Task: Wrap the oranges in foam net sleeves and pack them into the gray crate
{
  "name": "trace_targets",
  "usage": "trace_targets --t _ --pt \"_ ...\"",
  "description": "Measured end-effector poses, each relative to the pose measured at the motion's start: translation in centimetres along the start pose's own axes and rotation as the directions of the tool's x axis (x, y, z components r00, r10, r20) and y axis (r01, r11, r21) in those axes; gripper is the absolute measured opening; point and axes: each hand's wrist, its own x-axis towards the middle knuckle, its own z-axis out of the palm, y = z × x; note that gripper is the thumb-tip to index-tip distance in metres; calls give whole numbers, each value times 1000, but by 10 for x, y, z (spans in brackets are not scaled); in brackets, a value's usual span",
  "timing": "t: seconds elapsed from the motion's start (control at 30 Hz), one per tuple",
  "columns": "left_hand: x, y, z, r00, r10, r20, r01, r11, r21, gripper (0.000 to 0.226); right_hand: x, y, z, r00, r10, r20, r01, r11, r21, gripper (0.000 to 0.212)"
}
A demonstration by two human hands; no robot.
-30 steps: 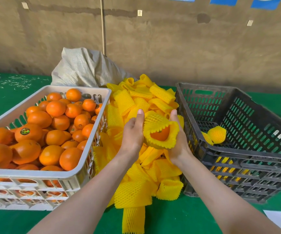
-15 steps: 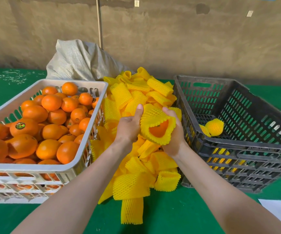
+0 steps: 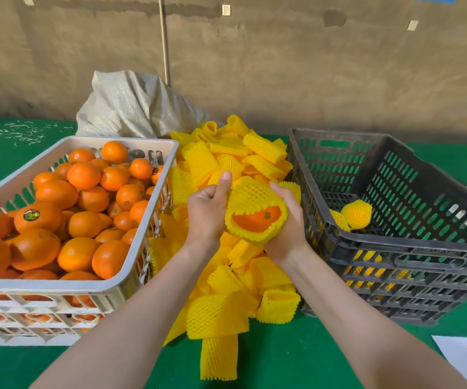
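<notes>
A person's two hands hold one orange (image 3: 256, 220) at the centre of a green table, above a heap of loose yellow sleeves (image 3: 226, 313). The orange sits inside a yellow foam net sleeve (image 3: 250, 193), and a crescent of peel shows through the near opening.

To finish this step well, the net should be drawn evenly toward the near side until the peel is covered. The fruit needs steadying from behind so that it does not slip out.

The right hand (image 3: 288, 228) cups the sleeved orange from the right, fingers curled round it and thumb on top. The left hand (image 3: 207, 211) presses its raised thumb against the sleeve's left side. Its fingers are curled and probably pinch the net's edge, but the back of the hand hides them.

A white crate (image 3: 131, 276) of bare oranges stands on the left. The gray crate (image 3: 395, 248) on the right holds wrapped oranges (image 3: 357, 214).
</notes>
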Motion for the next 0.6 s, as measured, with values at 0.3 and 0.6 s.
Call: trace_targets --t 0.3,0.6 --pt "-6 -3 -3 992 -44 114 35 996 81 53 11 2 1 983 63 -175 -62 998 11 27" --pt "4 13 -3 800 -466 378 521 852 -52 60 22 -12 1 902 -337 -271 150 832 -534 55"
